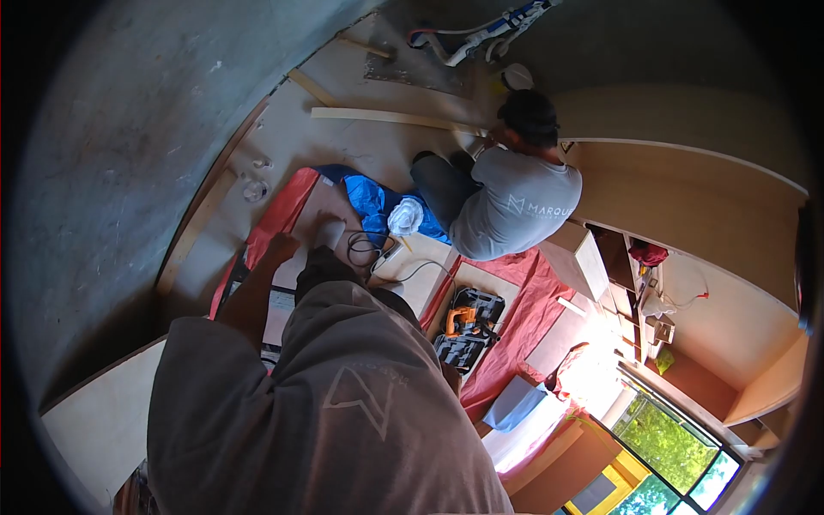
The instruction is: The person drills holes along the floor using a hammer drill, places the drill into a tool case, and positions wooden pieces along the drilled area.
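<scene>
One of my hands, the left (281,249), reaches down beside a red cloth (296,196) on the floor; its fingers are too dark and small to make out. Most of my right hand is hidden by my shirt; only a bit of skin (451,375) shows at the shirt's right edge, near an open tool case (463,343). An orange power tool (461,320) lies in that case. A dark cable (362,249) curls on the boards in front of my feet.
A co-worker (524,202) in a grey shirt and dark cap crouches ahead, close to a long wooden strip (395,118). Blue sheeting (366,202) and a white crumpled cloth (405,216) lie nearby. Wooden cabinets (687,189) stand at the right, a grey wall (146,154) at the left.
</scene>
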`<action>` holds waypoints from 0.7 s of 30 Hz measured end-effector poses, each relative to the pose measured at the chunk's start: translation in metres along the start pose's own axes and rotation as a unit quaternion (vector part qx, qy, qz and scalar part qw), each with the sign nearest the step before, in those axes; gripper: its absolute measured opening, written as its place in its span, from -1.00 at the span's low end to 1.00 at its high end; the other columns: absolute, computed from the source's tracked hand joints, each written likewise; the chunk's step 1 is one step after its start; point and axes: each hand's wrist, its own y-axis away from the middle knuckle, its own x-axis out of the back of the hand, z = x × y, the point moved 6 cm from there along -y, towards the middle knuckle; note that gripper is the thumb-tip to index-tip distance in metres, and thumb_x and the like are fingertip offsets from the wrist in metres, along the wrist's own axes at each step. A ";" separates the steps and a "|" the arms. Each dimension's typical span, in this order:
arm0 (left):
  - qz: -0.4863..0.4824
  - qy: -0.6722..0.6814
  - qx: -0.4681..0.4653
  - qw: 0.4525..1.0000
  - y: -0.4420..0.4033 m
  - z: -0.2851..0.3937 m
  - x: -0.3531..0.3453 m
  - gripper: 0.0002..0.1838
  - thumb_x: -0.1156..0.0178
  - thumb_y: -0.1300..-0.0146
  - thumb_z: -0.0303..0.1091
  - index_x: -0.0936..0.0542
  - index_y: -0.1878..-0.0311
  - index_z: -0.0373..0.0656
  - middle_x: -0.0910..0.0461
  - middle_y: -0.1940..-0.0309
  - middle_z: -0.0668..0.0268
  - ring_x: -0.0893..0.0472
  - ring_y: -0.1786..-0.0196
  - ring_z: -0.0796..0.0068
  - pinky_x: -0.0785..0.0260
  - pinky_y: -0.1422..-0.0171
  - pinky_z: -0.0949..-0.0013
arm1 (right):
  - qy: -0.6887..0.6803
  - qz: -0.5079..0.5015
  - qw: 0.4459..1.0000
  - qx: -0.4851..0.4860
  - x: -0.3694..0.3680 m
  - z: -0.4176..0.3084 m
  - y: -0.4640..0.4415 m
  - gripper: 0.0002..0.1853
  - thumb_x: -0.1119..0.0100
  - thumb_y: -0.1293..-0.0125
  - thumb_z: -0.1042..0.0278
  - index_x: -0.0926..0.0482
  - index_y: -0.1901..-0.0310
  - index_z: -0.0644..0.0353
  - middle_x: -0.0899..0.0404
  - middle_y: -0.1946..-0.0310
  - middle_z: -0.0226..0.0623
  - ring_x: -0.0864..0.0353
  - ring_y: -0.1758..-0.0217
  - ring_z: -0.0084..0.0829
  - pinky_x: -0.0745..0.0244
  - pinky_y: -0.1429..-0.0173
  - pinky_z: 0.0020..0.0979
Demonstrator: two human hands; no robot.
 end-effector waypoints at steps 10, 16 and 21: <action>-0.003 0.061 0.029 0.998 0.008 -0.009 -0.008 -0.84 -0.10 -0.16 -0.32 -0.55 0.47 -0.14 -0.59 0.58 0.24 -0.66 0.49 0.39 -0.54 0.37 0.29 | -0.027 0.002 0.999 -0.037 0.007 -0.031 0.003 -0.68 -0.09 -0.39 0.16 -0.58 0.06 0.28 -0.64 0.27 -0.27 -0.73 0.30 -0.40 -0.60 0.39 -0.46; -0.004 -0.071 -0.034 0.997 0.009 -0.001 -0.005 -0.89 -0.17 -0.12 -0.32 -0.56 0.47 -0.11 -0.59 0.59 0.28 -0.66 0.47 0.37 -0.53 0.36 0.25 | 0.008 -0.006 0.996 0.083 -0.001 -0.001 -0.003 -0.67 -0.09 -0.39 0.15 -0.58 0.06 0.28 -0.64 0.29 -0.28 -0.73 0.32 -0.41 -0.59 0.41 -0.47; 0.005 -0.050 -0.041 0.998 0.016 0.008 0.012 -0.91 -0.18 -0.09 -0.33 -0.56 0.48 -0.08 -0.59 0.61 0.31 -0.64 0.50 0.37 -0.50 0.40 0.25 | -0.005 0.007 0.999 0.031 -0.003 0.008 -0.004 -0.68 -0.08 -0.39 0.15 -0.58 0.08 0.28 -0.65 0.28 -0.27 -0.73 0.30 -0.40 -0.59 0.41 -0.47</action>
